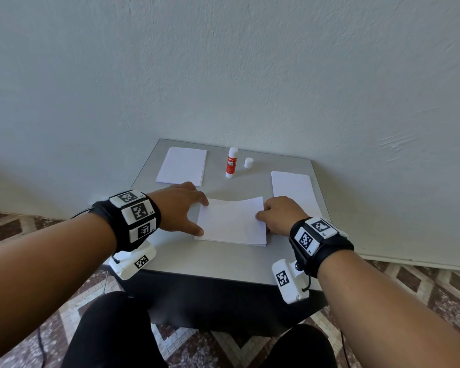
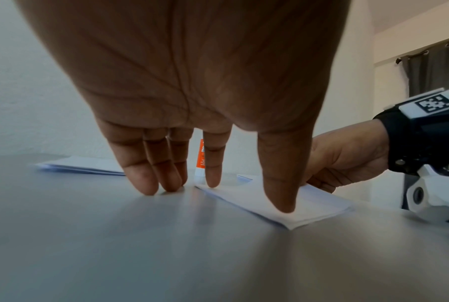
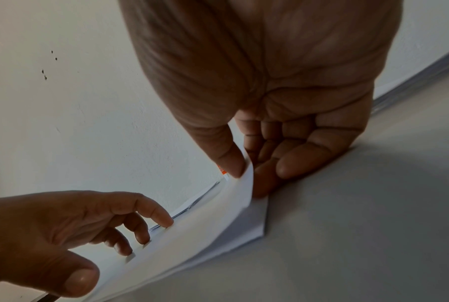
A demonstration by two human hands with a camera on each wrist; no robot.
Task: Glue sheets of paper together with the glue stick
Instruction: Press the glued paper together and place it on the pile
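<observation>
The top sheet [image 1: 233,219] lies on a small stack between both hands, long axis running left to right. The left hand [image 1: 179,205], fingers spread straight, pins its left edge; the right hand [image 1: 279,215] pinches the right edge, lifted (thumb above, fingers beneath). The uncapped glue stick [image 1: 231,162] stands upright beyond, well apart, cap [image 1: 248,163] beside it

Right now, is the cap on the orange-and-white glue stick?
No, the small white cap stands apart, right of the upright glue stick.
</observation>
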